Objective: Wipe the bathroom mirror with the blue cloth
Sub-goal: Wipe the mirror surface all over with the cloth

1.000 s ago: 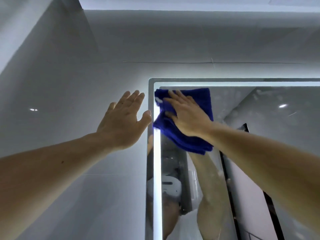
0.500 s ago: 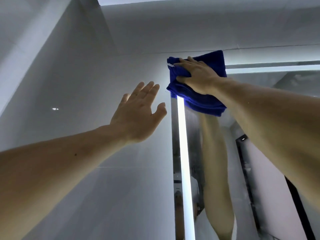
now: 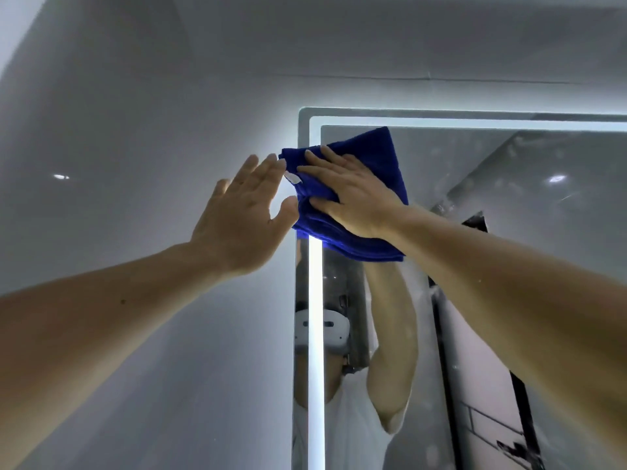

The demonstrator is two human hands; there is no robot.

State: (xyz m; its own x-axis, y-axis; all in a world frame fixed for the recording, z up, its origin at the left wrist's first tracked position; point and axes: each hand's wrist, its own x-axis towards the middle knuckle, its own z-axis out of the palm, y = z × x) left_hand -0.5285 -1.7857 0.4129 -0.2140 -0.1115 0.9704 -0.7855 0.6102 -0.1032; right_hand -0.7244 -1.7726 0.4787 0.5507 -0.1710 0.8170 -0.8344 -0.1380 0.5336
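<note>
The blue cloth [image 3: 386, 157] lies flat against the mirror [image 3: 509, 198] at its upper left corner, in the middle of the frame. It covers part of the lit strip [image 3: 315, 317] that runs down the mirror's left side, and its left edge hangs just over the mirror's rim. The cloth is folded into several layers, with the stacked edges showing along its lower side. It sits skewed to the mirror's frame, with one corner pointing up toward the top lit strip. I cannot tell its long axis, since the hand hides its middle. A small white label [image 3: 292, 178] sticks out at its left edge.

The right hand [image 3: 349, 195] presses on the cloth, palm down. Its fingers [image 3: 317, 157] are straight, slightly spread and point to the upper left.

The left hand [image 3: 244, 218] is raised before the grey wall [image 3: 135, 164], just left of the mirror's rim. Its fingers are straight and close together, the thumb is held apart, and it holds nothing. Its fingertips are just beside the cloth's left corner. Whether the palm touches the wall cannot be told.

Below the cloth the glass reflects the raised arm [image 3: 390, 334] and a white headset [image 3: 334, 330]. Further right it reflects a dark door frame [image 3: 475, 225] and grey tiles. Faint smears dot the glass at upper right.
</note>
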